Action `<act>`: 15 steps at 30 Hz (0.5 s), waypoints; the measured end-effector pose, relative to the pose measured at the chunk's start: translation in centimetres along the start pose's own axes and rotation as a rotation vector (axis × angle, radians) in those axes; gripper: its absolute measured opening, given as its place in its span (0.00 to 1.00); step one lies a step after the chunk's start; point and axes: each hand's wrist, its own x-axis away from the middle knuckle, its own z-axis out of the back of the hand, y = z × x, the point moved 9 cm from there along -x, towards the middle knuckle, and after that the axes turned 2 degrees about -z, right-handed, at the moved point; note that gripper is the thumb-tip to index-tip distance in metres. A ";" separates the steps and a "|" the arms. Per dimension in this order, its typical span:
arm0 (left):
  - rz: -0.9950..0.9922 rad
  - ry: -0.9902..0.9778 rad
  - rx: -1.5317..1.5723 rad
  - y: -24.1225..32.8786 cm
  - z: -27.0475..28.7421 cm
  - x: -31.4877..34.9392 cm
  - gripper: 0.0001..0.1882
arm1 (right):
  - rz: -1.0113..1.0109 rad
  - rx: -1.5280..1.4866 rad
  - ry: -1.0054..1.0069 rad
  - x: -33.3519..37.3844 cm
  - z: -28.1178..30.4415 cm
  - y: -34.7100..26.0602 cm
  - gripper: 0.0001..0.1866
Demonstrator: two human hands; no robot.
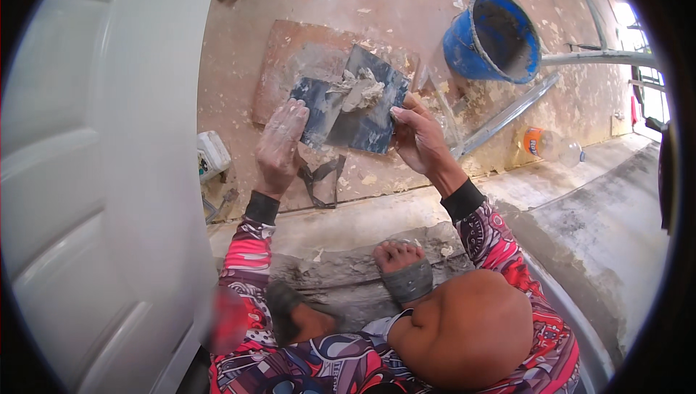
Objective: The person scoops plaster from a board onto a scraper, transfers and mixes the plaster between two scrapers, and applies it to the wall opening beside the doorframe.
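Two thin, dark blue-grey flat plates overlap in front of me, smeared with pale paste. My left hand [280,144] grips the left plate [316,123] by its outer edge, fingers on top and thumb hidden. By its right edge, the right plate [377,129] is pinched in my right hand [422,139], the thumb on its face. A lump of whitish-grey putty [360,92] sits across the plates where they meet. Both are held over a paste-stained reddish board [270,68] on the floor. Dried paste coats the fingers of my left hand.
A blue bucket [458,47], grey inside, is tilted at the upper right. Near it lie a long metal strip [507,115] and a clear bottle [554,146] with an orange label. A white container [212,153] stands by the white door [116,176]. A black strap [319,176] lies below the plates.
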 end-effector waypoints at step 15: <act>0.603 -0.086 0.512 -3.9 4.1 3.4 0.17 | 0.075 0.292 -0.001 0.1 2.2 -1.5 0.03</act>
